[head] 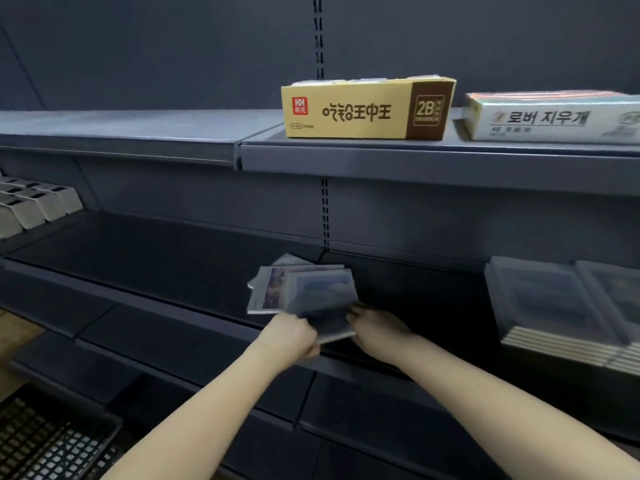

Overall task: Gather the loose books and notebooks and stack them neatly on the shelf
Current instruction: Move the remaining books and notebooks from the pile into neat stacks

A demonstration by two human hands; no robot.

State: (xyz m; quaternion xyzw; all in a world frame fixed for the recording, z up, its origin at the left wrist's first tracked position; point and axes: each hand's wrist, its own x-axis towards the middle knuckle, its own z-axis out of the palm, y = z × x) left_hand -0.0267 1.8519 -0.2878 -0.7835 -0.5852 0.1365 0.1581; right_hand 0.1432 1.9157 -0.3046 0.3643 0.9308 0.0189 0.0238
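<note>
**Head view.** The left grip point(291, 336) and the right grip point(377, 332) reached forward side by side to the loose notebooks point(277, 289). These formed a small untidy pile on the middle shelf point(156, 258), at its front edge, close to the joint between two shelf sections.

- **Pile:** The covers were fanned out of line. One white-bordered notebook projected to the left, and the corner of another showed toward the back of the shelf. The topmost, blurred, overhung the front edge toward the person.
- **Left grip:** It was clamped on the near left part of the pile, with fingers curled round the edge.
- **Right grip:** It touched the near right corner of the topmost notebook. Blur and shadow made it impossible to tell whether its fingers were closed on the cover or lay apart.
- **Same shelf, right end:** The stacked notebooks point(540, 306) lay squared in flat piles that reached the front edge, well apart from the loose pile.
- **Same shelf, far left end:** Rows of small pale boxes point(34, 206) stood toward the back.
- **Upper shelf point(138, 129):** A yellow carton point(349, 110) marked 2B sat at the front edge, near the left end of the right-hand section. A white carton point(554, 116) stood just beside it on the right, cut off by the frame.
- **Below the shelves:** A black mesh basket point(52, 441) was visible at the lower left corner.
</note>
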